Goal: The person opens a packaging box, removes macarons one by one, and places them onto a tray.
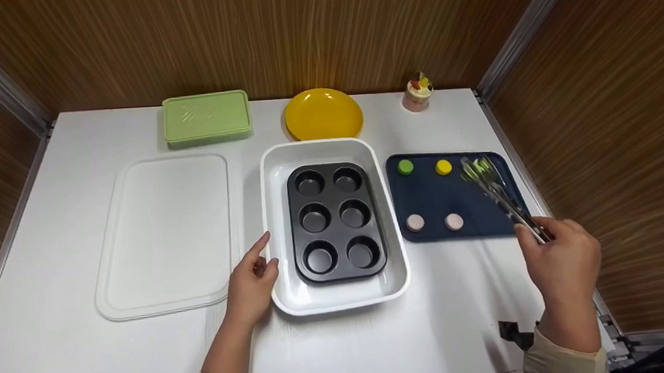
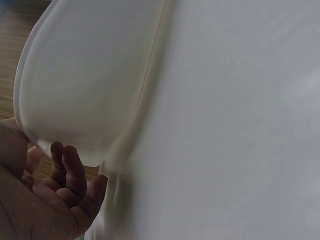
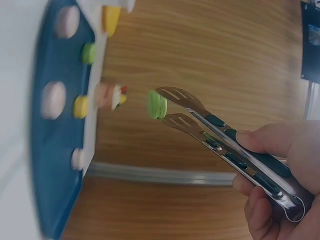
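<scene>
My right hand (image 1: 564, 256) grips metal tongs (image 1: 512, 207) above the right end of a dark blue tray (image 1: 430, 198). In the right wrist view, the tong tips pinch a green macaron (image 3: 157, 104), lifted off the tray. On the tray sit another green macaron (image 1: 405, 167), a yellow one (image 1: 444, 167) and pink ones (image 1: 454, 221); a further pink one (image 3: 78, 159) shows in the right wrist view. My left hand (image 1: 252, 289) touches the left side of a white basin (image 1: 339, 301), fingers loosely bent. Inside the basin lies a black muffin pan (image 1: 335, 232) with hollow cups.
A translucent white lid (image 1: 168, 237) lies left of the basin. Along the back stand a green lidded box (image 1: 207, 118), a yellow plate (image 1: 323, 115) and a small dessert cup (image 1: 417, 95). Wood-patterned panels (image 1: 611, 135) enclose the white table at the back and sides.
</scene>
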A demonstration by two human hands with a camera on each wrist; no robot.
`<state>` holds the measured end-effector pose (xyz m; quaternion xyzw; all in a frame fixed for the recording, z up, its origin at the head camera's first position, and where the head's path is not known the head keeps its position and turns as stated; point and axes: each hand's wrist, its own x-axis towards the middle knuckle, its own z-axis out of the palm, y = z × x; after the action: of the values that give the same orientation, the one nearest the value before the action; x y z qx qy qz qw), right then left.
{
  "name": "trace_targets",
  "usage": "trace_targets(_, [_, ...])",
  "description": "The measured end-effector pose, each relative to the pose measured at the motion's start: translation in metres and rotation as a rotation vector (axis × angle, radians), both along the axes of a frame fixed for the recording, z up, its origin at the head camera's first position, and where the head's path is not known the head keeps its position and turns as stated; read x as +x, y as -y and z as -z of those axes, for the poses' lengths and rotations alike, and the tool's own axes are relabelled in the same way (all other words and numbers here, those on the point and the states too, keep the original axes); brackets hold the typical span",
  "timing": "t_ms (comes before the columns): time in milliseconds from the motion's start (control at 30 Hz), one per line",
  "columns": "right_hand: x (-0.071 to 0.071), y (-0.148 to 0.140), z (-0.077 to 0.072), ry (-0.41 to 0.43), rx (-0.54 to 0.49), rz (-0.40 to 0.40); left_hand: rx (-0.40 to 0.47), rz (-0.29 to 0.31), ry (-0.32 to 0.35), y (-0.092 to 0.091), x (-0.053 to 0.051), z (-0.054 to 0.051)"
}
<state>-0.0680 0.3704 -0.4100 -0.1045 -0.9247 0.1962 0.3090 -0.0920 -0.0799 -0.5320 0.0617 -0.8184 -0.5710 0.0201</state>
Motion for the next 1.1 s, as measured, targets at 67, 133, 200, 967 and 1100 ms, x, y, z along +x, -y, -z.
trace_targets(67, [0.005,-0.007,0.004,0.019,0.005,0.011,0.002,0.003,-0.002,0.001,0.000,0.000])
trace_targets(133, [0.010,-0.014,0.009,0.054,0.005,0.028,0.005,0.006,-0.002,0.001,0.000,0.000])
trace_targets(200, [0.014,-0.020,0.013,0.096,0.004,0.047,0.007,0.008,-0.005,0.002,0.000,0.000])
trace_targets(967, [0.034,-0.056,0.039,0.383,-0.040,0.152,0.030,0.012,-0.011,0.001,0.001,0.002])
trace_targets(1100, [0.034,-0.061,0.041,0.425,-0.063,0.163,0.030,0.009,-0.008,0.001,0.000,0.001])
